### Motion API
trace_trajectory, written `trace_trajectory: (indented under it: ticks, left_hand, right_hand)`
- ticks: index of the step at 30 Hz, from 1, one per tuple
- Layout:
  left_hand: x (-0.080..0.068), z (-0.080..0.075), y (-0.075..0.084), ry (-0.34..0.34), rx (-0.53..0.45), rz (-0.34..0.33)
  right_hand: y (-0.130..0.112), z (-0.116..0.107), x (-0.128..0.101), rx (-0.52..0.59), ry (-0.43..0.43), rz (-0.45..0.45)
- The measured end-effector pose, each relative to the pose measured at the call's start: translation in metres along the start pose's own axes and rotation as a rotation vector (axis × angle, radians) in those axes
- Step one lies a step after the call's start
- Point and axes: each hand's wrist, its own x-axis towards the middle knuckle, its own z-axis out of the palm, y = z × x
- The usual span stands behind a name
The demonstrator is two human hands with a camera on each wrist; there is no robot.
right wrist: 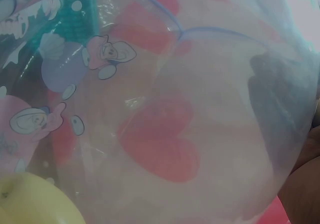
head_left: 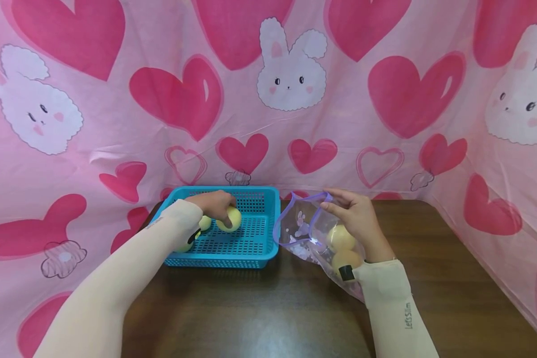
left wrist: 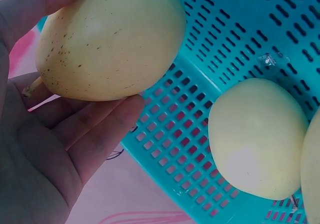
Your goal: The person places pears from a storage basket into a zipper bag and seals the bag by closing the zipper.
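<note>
Gripping a pale yellow pear point(head_left: 229, 219) with the left hand point(head_left: 215, 204), fingers curled round it from above, inside the blue perforated basket point(head_left: 264, 233) at the back left of the table point(head_left: 268, 308). In the left wrist view, pressing the pear point(left wrist: 110, 39) against the palm, with fingertips point(left wrist: 107, 129) wrapped beneath it and a short stem poking out at the left. Lying on the basket floor point(left wrist: 240, 49) just beside it, a second pear point(left wrist: 257, 139), and at the right edge of that view a sliver of a third. Pinching the rim of a clear plastic bag point(head_left: 302, 228) with the right hand point(head_left: 360, 219), thumb and fingers closed on the purple-edged opening, holding it open just right of the basket. Showing through the bag, two more pale fruits point(head_left: 340, 237), one above the other, close under the right wrist. In the right wrist view, filling nearly everything, the bag's film point(right wrist: 165, 114) printed with small cartoon figures, plus a pear point(right wrist: 35, 201) at the lower left corner. Hanging behind the table, a pink cloth point(head_left: 385, 99) with hearts and rabbits.
</note>
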Motion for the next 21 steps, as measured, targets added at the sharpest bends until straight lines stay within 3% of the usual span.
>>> trace_trajectory:
  ticks: [21]
  left_hand:
    - [-0.011,-0.007,0.011,0.046,0.025,0.048]
  right_hand:
    - [-0.001,0.000,0.001,0.000,-0.002,-0.007]
